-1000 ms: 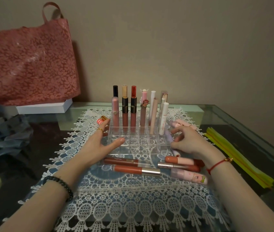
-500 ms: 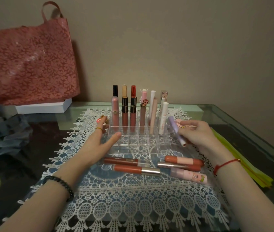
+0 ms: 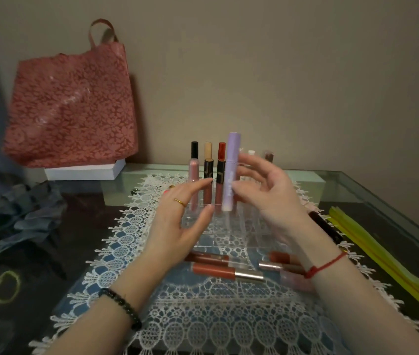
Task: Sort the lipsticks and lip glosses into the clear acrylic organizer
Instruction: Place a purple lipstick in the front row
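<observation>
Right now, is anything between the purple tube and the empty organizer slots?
Nothing visible. The right hand holds the purple tube upright over the clear organizer. The slots below look empty, and the left hand is at its left front, off to the side.

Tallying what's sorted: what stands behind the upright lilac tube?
Behind the lilac tube and the right hand holding it, a white cap and a brown cap show; the tubes beneath are covered.

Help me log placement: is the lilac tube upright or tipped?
Upright: the lilac tube stands vertical, cap up, pinched by the right hand.
</observation>
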